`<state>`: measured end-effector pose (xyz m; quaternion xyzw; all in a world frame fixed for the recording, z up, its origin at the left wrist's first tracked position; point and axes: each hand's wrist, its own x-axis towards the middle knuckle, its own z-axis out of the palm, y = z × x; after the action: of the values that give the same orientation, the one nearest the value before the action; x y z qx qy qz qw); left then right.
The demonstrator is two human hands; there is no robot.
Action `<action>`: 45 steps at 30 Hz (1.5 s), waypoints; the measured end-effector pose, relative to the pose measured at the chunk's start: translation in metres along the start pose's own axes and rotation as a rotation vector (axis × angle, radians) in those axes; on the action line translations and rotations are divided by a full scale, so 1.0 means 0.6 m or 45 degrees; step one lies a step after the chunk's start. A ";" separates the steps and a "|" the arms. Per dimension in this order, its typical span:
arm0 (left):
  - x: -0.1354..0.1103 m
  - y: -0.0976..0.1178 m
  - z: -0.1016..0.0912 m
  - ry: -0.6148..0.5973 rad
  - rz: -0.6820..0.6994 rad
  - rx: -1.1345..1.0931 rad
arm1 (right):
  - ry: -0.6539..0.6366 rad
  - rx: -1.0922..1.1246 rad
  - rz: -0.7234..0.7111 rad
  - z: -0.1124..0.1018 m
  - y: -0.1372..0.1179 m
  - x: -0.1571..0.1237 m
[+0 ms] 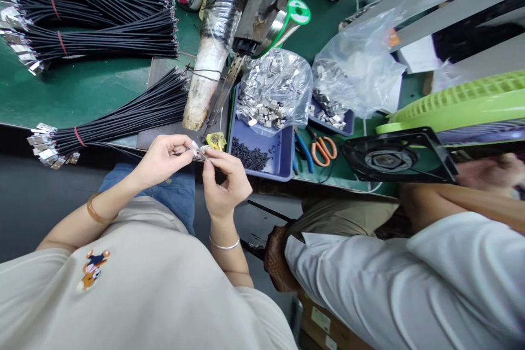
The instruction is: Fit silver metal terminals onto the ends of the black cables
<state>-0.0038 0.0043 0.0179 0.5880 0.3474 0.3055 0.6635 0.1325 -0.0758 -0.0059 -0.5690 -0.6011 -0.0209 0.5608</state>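
Note:
My left hand (164, 159) is closed in a pinch at the table's front edge, on what looks like the end of a black cable (110, 146) running in from the left. Close beside it, my right hand (225, 179) pinches a small piece too tiny to make out. White coverings show on fingertips of both hands. Just above the hands are the soldering iron (223, 93) in its stand and a taped metallic duct (205, 74). A bundle of black cables (131, 112) with metal connectors lies behind my left hand.
Right of my hands, a blue tray (283, 156) holds black tubing pieces and a bag of metal connectors (274, 87). Beyond are blue-handled pliers (303, 150), orange-handled scissors (323, 150) and a black fan (397, 158). More cable bundles (102, 41) lie back left. A co-worker (394, 279) sits at right.

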 end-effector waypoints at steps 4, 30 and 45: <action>0.005 -0.002 0.002 0.062 0.049 0.047 | 0.036 0.042 0.130 0.010 0.008 0.001; 0.011 -0.008 0.015 0.240 0.042 0.077 | -0.045 -0.236 -0.291 0.010 0.024 0.010; 0.002 -0.004 0.011 0.215 0.058 0.187 | -0.174 0.078 0.280 -0.002 0.000 0.026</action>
<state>0.0020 0.0011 0.0161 0.6148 0.4102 0.3427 0.5799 0.1376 -0.0661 0.0055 -0.6140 -0.5723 0.0979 0.5347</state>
